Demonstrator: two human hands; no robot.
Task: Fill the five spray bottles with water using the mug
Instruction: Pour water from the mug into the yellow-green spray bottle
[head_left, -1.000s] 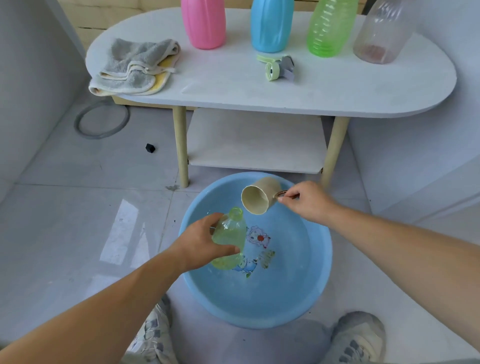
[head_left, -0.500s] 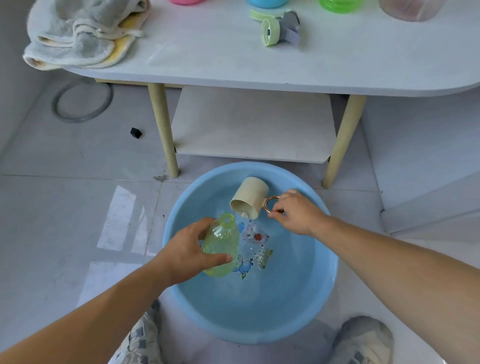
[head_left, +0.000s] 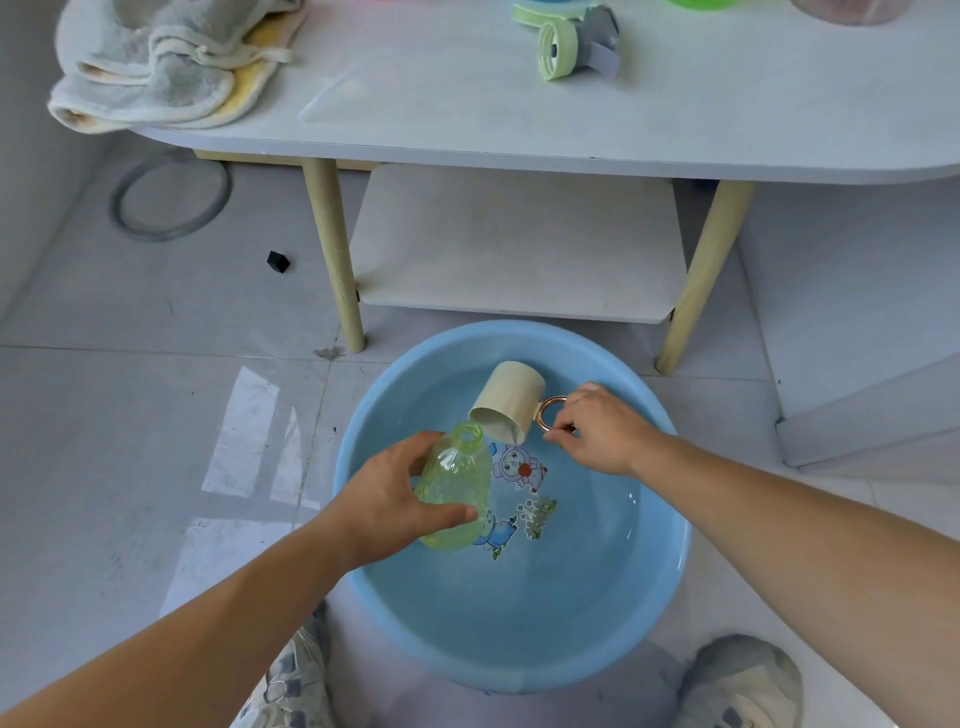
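Observation:
My left hand grips a pale green clear bottle with no cap, held tilted over the blue basin of water on the floor. My right hand pinches the copper ring handle of a beige mug. The mug is tipped mouth-down, its rim right beside the bottle's open neck. A green and grey spray head lies on the white table. Only the bottoms of a green bottle and a clear bottle show at the top edge.
A folded grey and yellow towel lies on the table's left end. The table's wooden legs and low shelf stand just behind the basin. My two shoes flank the basin's near side. A grey ring and a small black block lie on the tiles.
The view dropped, so the bottles on the table slid out of frame. The mug tipped further, from sideways to mouth-down, and its rim came close to the bottle's neck.

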